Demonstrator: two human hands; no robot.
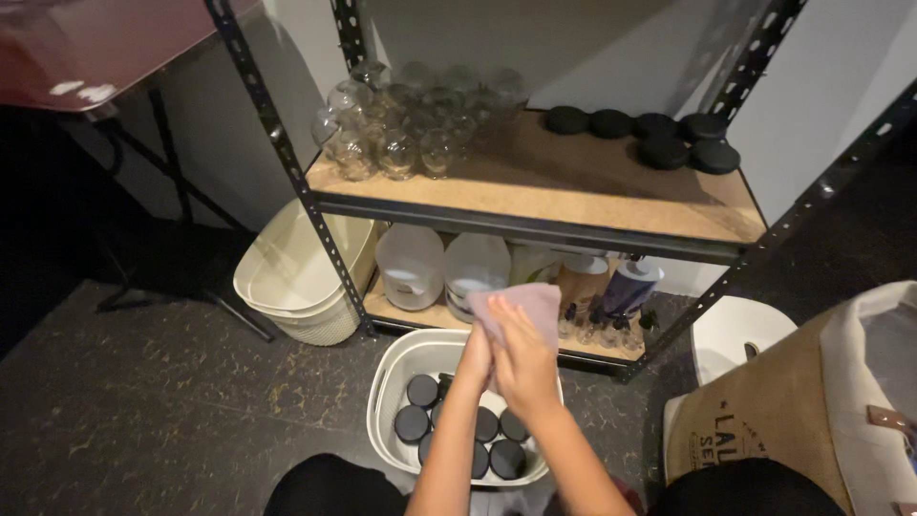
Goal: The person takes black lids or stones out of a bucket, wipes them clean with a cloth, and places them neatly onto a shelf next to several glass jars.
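Note:
Both my hands are raised together over a white tub on the floor. My right hand grips a pale pink cloth that spreads above my fingers. Pressed against it from the left, my left hand is closed around something wrapped in the cloth that I cannot make out. Several jars with black lids stand in the tub below my forearms. On the shelf above, a cluster of clear glass jars sits at the left and several black lids lie at the right.
A black metal rack holds the wooden shelf. On its lower shelf stand white jugs and pump bottles. Stacked cream baskets stand to the left, a white stool and a burlap bag to the right. A dark table stands at upper left.

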